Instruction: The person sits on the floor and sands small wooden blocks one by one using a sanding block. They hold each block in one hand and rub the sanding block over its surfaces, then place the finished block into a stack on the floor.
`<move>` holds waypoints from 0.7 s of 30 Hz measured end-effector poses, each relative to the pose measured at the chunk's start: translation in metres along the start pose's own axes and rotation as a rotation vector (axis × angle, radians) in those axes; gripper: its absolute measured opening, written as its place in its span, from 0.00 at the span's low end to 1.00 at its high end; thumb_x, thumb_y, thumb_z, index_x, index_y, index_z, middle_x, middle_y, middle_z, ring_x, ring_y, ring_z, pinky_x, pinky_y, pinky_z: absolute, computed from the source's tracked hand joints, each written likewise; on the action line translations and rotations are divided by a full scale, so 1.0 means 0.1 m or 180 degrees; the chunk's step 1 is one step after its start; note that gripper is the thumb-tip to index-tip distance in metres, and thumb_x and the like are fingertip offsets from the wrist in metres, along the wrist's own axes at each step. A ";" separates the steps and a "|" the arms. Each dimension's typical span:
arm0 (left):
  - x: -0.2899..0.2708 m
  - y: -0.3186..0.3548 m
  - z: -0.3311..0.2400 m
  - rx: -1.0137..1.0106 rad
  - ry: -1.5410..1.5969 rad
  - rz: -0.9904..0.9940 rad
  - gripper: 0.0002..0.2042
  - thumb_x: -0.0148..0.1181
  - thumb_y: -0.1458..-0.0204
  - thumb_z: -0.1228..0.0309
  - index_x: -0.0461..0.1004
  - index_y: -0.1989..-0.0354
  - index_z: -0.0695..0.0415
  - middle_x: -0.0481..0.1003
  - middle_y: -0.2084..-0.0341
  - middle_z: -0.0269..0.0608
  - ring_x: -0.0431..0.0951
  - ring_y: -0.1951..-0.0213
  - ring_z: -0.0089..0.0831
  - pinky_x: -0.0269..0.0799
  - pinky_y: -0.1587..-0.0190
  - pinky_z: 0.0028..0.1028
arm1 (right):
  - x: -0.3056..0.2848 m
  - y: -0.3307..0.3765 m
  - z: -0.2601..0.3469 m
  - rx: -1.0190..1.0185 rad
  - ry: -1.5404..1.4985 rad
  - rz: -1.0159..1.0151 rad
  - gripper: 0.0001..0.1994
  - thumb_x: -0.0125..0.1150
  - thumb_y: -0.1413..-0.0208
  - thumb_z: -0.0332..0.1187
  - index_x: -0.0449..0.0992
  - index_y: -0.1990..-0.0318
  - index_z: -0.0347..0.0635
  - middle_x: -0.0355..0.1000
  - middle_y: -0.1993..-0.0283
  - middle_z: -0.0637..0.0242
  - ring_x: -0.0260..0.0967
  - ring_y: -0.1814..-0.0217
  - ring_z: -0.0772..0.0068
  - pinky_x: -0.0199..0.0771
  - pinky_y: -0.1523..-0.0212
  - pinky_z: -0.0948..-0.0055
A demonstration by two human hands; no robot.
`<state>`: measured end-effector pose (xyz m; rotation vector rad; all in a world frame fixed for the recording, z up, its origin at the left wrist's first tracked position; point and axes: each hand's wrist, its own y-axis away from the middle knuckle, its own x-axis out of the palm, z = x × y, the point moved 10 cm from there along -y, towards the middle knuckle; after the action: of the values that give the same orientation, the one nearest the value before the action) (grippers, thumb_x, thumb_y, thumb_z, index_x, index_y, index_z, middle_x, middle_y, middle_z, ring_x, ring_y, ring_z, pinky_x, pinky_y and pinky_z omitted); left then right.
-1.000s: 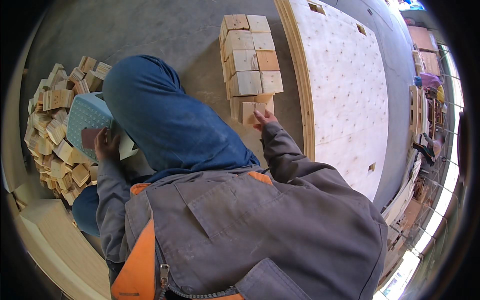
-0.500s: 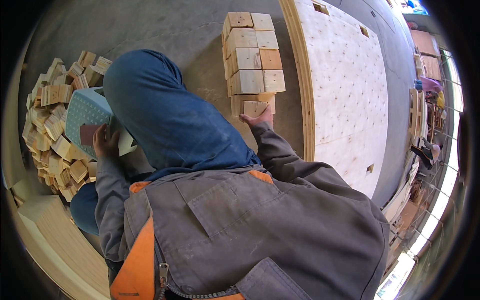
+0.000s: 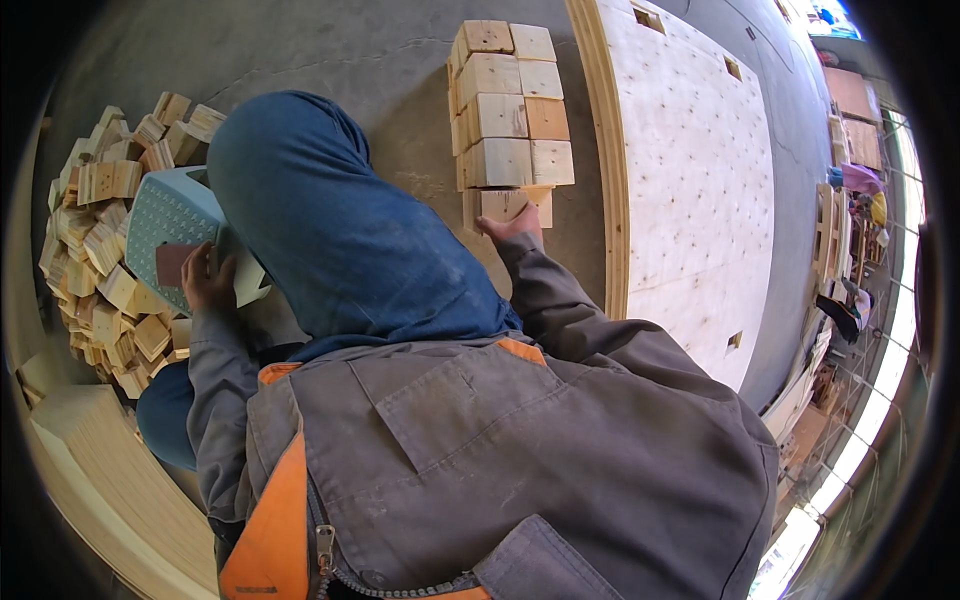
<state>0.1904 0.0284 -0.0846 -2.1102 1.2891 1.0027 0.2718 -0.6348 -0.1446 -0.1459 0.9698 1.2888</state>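
Observation:
My right hand (image 3: pixel 514 226) is closed on a wooden block (image 3: pixel 502 205) at the near end of a two-wide stack of wooden blocks (image 3: pixel 498 123). The held block appears to rest on or against the lower blocks there. On the left, my left hand (image 3: pixel 207 277) has its bent fingers on a flat reddish-brown piece (image 3: pixel 172 264), which lies against a light blue plastic stool (image 3: pixel 160 222). Part of the stool is hidden behind my knee. Whether the piece is sandpaper I cannot tell.
Loose wooden blocks (image 3: pixel 97 257) lie heaped beyond the stool on the left. A large plywood panel (image 3: pixel 690 170) on a thick edge stands right of the stack. Long pale boards (image 3: pixel 110 490) lie at lower left. Wire mesh (image 3: pixel 880 400) runs along the far right.
My right hand has pushed its block slightly forward and left, closer to the stack. The left hand stays at the reddish-brown piece.

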 end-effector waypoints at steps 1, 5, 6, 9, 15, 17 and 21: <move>0.01 0.00 -0.01 -0.0001 0.0028 -0.0002 0.27 0.78 0.50 0.69 0.80 0.40 0.57 0.76 0.41 0.48 0.79 0.40 0.44 0.78 0.37 0.41 | 0.00 -0.03 -0.01 0.0053 -0.0013 0.0012 0.44 0.88 0.63 0.46 0.69 0.44 0.26 0.80 0.50 0.48 0.82 0.49 0.55 0.83 0.46 0.61; 0.00 0.00 -0.04 0.0009 0.0012 -0.0016 0.26 0.78 0.50 0.68 0.80 0.41 0.57 0.76 0.42 0.48 0.79 0.41 0.44 0.78 0.38 0.40 | 0.08 -0.17 -0.15 -0.0011 0.0280 -0.0061 0.45 0.88 0.63 0.46 0.69 0.43 0.26 0.80 0.49 0.47 0.82 0.48 0.54 0.83 0.45 0.60; 0.00 0.00 -0.05 -0.0006 0.0014 -0.0025 0.26 0.78 0.50 0.68 0.80 0.41 0.57 0.76 0.43 0.48 0.79 0.41 0.44 0.78 0.38 0.40 | 0.09 -0.17 -0.17 0.0000 0.0278 -0.0067 0.45 0.89 0.64 0.46 0.69 0.43 0.26 0.80 0.49 0.47 0.82 0.47 0.53 0.83 0.44 0.60; -0.01 0.00 -0.04 0.0011 -0.0026 -0.0059 0.26 0.78 0.51 0.68 0.81 0.42 0.57 0.77 0.43 0.48 0.79 0.41 0.44 0.78 0.38 0.40 | 0.11 -0.17 -0.18 -0.0033 0.0295 -0.0091 0.46 0.89 0.65 0.47 0.69 0.43 0.27 0.80 0.49 0.46 0.82 0.47 0.52 0.83 0.44 0.59; 0.03 -0.03 -0.09 0.0062 -0.0128 -0.0061 0.25 0.78 0.51 0.67 0.81 0.42 0.56 0.77 0.43 0.47 0.79 0.41 0.43 0.77 0.37 0.40 | -0.05 -0.10 -0.24 0.0019 0.0678 -0.0287 0.52 0.91 0.67 0.51 0.67 0.40 0.26 0.79 0.45 0.43 0.81 0.42 0.50 0.82 0.41 0.58; -0.01 -0.01 -0.04 0.0070 -0.0128 -0.0088 0.25 0.78 0.50 0.67 0.81 0.42 0.56 0.77 0.43 0.47 0.79 0.41 0.43 0.77 0.37 0.40 | -0.06 -0.09 -0.26 0.0057 0.0789 -0.0204 0.56 0.92 0.67 0.51 0.63 0.35 0.26 0.77 0.41 0.41 0.77 0.38 0.47 0.79 0.37 0.58; 0.00 0.00 0.06 0.0010 -0.0015 -0.0075 0.26 0.77 0.50 0.67 0.81 0.41 0.56 0.77 0.42 0.47 0.79 0.40 0.43 0.77 0.37 0.40 | -0.16 0.08 -0.19 0.0069 0.0532 0.0310 0.65 0.91 0.66 0.53 0.54 0.25 0.27 0.70 0.33 0.38 0.71 0.30 0.42 0.74 0.30 0.56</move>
<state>0.1885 0.0327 -0.0878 -2.1147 1.2597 0.9944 0.2562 -0.6551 -0.1422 -0.1938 1.1449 1.3710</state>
